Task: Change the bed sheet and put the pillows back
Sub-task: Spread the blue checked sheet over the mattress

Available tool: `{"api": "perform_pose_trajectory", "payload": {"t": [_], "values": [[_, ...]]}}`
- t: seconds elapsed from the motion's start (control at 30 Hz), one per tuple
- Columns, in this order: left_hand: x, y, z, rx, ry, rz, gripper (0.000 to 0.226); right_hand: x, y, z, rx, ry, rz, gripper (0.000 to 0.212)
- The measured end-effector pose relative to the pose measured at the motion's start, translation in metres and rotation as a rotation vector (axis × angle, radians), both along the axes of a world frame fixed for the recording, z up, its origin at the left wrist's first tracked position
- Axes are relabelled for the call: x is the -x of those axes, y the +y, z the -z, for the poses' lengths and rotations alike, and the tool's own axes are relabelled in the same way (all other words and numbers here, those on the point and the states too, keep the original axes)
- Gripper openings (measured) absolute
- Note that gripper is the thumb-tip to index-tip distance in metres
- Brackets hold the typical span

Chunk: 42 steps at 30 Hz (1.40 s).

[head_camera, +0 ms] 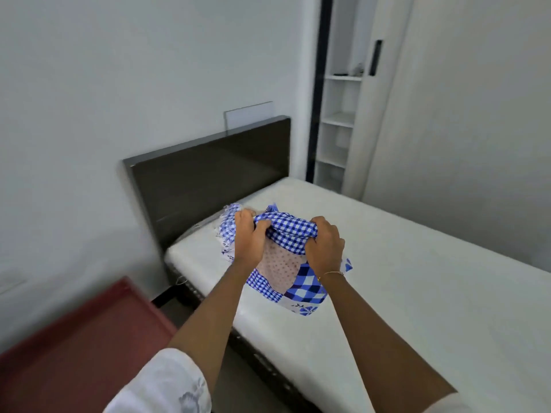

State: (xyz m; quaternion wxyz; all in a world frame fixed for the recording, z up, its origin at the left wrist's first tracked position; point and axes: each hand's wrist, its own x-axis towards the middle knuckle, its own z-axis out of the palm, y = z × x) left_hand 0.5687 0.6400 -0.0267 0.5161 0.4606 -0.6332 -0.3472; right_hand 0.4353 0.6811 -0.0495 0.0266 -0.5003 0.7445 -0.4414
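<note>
Blue-and-white gingham patchwork cotton, folded into a thick bundle: the folded blue checked bed sheet [286, 263] is held up over the head end of the bare white mattress [417, 293], clear of its surface as far as I can tell. Panels of pink dotted fabric and floral print show on the underside.

Left hand [249, 234] grips the top fold, fingers curled tight into the cloth. Right hand [323, 239] does the same just beside it, fist closed round the bunched gingham edge; a thin gold bracelet [332, 274] sits on that wrist. Both hands hold the same upper edge, close together.

Dark brown wooden headboard [214, 171] stands behind the bundle, against a pale wall. White open shelving unit [337, 129] stands off the bed's far corner. Red flat surface [74, 347] at lower left, beside the bed. No pillows in view.

Judgement: old sheet appears already off; the step in hand is opening the fresh one. Task looks roughly at its midpoint.

To do it well:
- Find a true hemmed edge before pulling the hands apart, otherwise the folds twist.
- Spread the hands wide along that edge and let the weight drop the folds open.
- Lay the edge square to the headboard first, then draw the rest toward the foot.
- Keep the cloth off the floor on the near side.
</note>
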Motion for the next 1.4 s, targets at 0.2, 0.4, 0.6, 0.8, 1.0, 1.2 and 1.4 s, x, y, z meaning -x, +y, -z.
{"api": "perform_pose_trajectory", "payload": {"t": [0.2,0.4,0.6,0.8,1.0,1.2,1.4], "values": [[0.201,0.02,-0.013,-0.194,0.006,0.064,0.023,0.19,0.049,-0.017,0.01,0.112,0.188,0.036],[0.355,0.047,-0.011,-0.165,-0.17,0.275,0.037,0.337,0.114,-0.023,-0.015,0.184,0.362,0.043],[0.478,0.094,-0.009,0.136,-0.497,0.378,0.032,0.441,0.18,-0.017,-0.152,0.18,0.519,0.039],[0.56,0.139,-0.006,0.432,-0.633,0.435,0.024,0.495,0.231,0.005,-0.52,0.034,0.611,0.044],[0.611,0.189,-0.017,0.24,-0.239,0.996,0.024,0.522,0.251,-0.002,-0.422,-0.313,0.616,0.079],[0.624,0.189,-0.049,0.161,-0.066,1.138,0.021,0.518,0.258,-0.027,-0.414,-0.903,0.66,0.04],[0.614,0.158,-0.062,0.257,-0.415,1.247,0.081,0.52,0.233,-0.088,0.455,-0.982,0.671,0.032]]}}
